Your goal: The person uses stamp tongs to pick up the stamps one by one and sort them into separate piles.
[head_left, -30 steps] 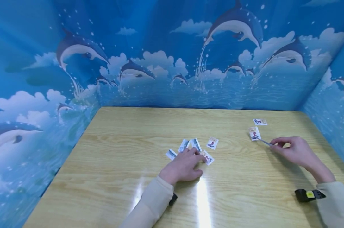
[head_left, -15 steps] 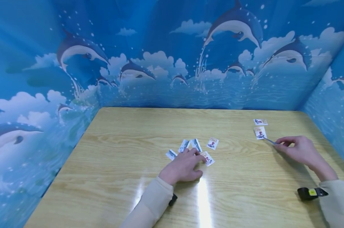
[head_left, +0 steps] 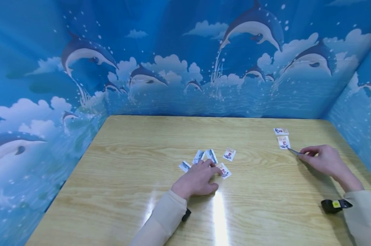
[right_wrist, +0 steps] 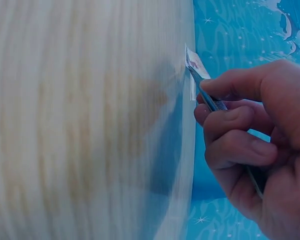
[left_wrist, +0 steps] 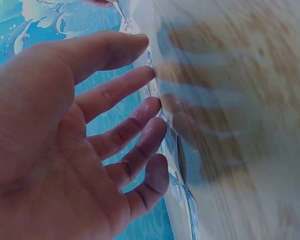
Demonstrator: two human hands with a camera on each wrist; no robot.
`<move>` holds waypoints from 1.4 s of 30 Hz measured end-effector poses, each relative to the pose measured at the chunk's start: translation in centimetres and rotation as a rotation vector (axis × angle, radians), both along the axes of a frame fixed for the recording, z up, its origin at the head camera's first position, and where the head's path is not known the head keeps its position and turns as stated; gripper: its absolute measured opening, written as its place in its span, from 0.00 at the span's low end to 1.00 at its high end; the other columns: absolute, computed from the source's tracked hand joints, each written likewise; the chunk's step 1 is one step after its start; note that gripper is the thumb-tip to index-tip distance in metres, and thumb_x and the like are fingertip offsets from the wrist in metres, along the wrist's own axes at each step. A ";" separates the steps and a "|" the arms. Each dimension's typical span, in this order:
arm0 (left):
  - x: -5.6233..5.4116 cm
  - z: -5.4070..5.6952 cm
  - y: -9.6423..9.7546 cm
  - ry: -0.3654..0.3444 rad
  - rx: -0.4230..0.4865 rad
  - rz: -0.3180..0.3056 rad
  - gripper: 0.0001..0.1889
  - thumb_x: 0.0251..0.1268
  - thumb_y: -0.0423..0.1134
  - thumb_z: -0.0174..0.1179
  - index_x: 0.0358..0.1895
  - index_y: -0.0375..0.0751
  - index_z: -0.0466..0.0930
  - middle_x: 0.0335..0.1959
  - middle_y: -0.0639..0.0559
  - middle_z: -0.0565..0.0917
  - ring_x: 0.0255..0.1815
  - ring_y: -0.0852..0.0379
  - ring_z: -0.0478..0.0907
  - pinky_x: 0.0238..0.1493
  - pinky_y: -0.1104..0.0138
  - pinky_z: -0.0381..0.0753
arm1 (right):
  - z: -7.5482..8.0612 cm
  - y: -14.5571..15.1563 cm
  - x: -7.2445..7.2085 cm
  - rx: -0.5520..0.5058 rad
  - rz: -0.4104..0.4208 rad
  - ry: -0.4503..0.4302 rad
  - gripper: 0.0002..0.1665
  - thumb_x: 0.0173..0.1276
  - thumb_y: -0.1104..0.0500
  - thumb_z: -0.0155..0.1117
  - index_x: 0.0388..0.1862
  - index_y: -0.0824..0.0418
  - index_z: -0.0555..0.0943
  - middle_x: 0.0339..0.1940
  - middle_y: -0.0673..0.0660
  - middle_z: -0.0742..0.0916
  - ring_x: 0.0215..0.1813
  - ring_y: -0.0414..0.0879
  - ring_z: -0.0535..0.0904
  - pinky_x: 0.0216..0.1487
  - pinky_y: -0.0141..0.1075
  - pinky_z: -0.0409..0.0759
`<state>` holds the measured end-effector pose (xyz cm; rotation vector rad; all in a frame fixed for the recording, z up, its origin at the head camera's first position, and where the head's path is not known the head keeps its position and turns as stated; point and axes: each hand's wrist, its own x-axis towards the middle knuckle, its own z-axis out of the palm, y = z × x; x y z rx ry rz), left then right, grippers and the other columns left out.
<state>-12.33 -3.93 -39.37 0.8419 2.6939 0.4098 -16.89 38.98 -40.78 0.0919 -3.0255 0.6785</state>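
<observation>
As seen from the head camera, the right hand (head_left: pixel 322 160) pinches slim metal tweezers (head_left: pixel 294 151) between thumb and fingers, their tips meeting the lower edge of a printed card (head_left: pixel 283 142) at the table's far right. A second card (head_left: pixel 281 131) lies flat just beyond it. The right forearm reaches in from the lower right. The left hand (head_left: pixel 197 179) is palm down, fingers spread and slightly bent, gripping nothing; its index fingertip overlaps a near card (head_left: pixel 226 172). Four loose cards (head_left: pixel 199 156) lie around it on the wooden table (head_left: pixel 142 143).

In the left wrist view, thumb and fingers stand apart, fingertips at the table surface; exact contact with each card cannot be told.

In the right wrist view, the thumb presses the tweezers' shank, the other fingers curled beneath; whether the card is fully flat cannot be told.
</observation>
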 end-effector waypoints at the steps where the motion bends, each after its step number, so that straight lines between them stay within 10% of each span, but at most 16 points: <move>1: 0.0 0.0 0.0 -0.001 -0.001 0.000 0.24 0.67 0.46 0.64 0.66 0.58 0.79 0.67 0.51 0.76 0.58 0.54 0.72 0.64 0.57 0.75 | 0.0 0.0 -0.1 0.008 0.001 0.000 0.17 0.69 0.54 0.67 0.42 0.68 0.88 0.29 0.56 0.88 0.26 0.34 0.72 0.26 0.32 0.67; 34: -0.4 -0.2 -0.1 -0.022 0.015 -0.005 0.24 0.68 0.45 0.63 0.67 0.59 0.79 0.68 0.50 0.75 0.60 0.54 0.72 0.66 0.57 0.74 | 0.7 -0.8 -0.4 0.205 0.077 0.197 0.16 0.62 0.61 0.72 0.42 0.73 0.85 0.24 0.62 0.85 0.27 0.51 0.78 0.25 0.43 0.72; 42: -0.3 -0.2 -0.1 -0.025 0.009 0.006 0.24 0.67 0.45 0.64 0.67 0.59 0.79 0.68 0.51 0.75 0.59 0.54 0.72 0.65 0.57 0.74 | 1.2 -2.7 0.4 0.119 0.074 0.179 0.15 0.66 0.56 0.70 0.42 0.68 0.87 0.26 0.57 0.86 0.24 0.42 0.73 0.25 0.36 0.67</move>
